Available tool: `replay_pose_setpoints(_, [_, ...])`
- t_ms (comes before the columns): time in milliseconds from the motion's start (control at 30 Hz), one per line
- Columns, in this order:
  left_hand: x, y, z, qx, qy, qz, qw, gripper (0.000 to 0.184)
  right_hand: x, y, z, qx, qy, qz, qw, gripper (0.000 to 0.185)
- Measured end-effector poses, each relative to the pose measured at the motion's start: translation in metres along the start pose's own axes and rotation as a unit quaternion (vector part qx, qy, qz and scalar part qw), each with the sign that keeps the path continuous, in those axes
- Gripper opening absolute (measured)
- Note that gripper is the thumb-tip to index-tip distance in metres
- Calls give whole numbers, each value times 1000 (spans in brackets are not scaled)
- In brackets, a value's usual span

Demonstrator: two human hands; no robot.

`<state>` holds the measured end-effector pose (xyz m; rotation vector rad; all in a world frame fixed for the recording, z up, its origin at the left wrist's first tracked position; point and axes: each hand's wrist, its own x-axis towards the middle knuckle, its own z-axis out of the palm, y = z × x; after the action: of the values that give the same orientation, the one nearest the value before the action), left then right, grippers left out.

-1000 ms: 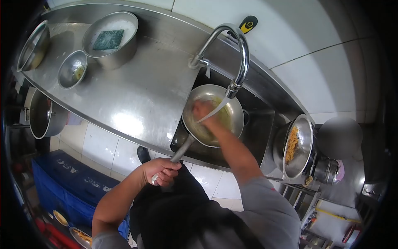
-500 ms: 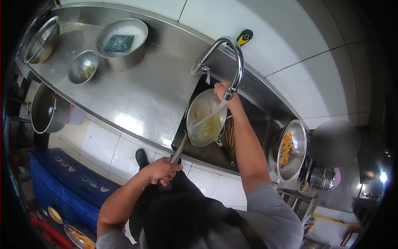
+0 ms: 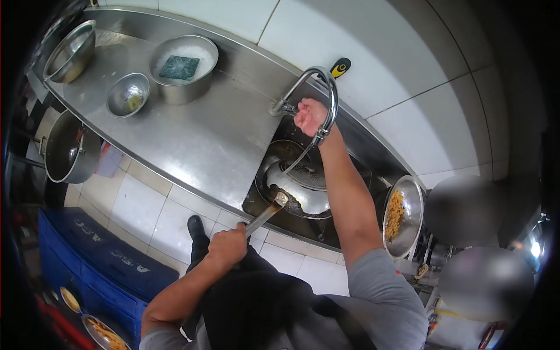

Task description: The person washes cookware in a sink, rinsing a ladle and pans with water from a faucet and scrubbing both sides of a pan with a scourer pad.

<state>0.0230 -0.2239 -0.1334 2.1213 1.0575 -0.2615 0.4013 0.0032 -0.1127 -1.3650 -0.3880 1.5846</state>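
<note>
My left hand [image 3: 228,247] is wrapped round the handle of a metal pan [image 3: 312,198]. The pan is tipped over in the sink [image 3: 379,192], its underside showing, with dark scorching near the handle joint. Water runs from the curved faucet [image 3: 333,96] onto the pan. My right hand [image 3: 310,116] is beside the faucet's base, behind the spout, with its fingers curled in; whether they hold anything is hidden. Under the pan lies a round dark item that I cannot make out.
On the steel counter [image 3: 175,140] stand a pot [image 3: 185,93] with suds and a green scouring pad [image 3: 179,67], a small bowl [image 3: 128,96] and a larger bowl [image 3: 71,52]. A bowl of orange food [image 3: 395,216] is right of the sink. A blue crate [image 3: 99,256] is lower left.
The pan has turned over from its inside facing up to its underside showing. My right hand has left the pan and moved up beside the faucet's base. The left hand still grips the handle.
</note>
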Motion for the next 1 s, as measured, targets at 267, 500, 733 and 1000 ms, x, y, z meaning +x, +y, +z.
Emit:
replay_pose_setpoints(267, [-4,-26,19,10,178,73,981,20,-31,113,26,-420,158,-314,836,15])
replay_pose_setpoints(500, [-35,-68,-30,23,187,116,975,12,-129,51,213,-559,114,-253,781,23])
replay_pose_setpoints(733, [-76,-148,-99,66,285,110,950,7,17,5,316,-604,73,-393,689,24])
replay_pose_setpoints(1000, [-64,-267,-139,98,300,92,945,13,208,-24,325,-711,86,-182,674,37])
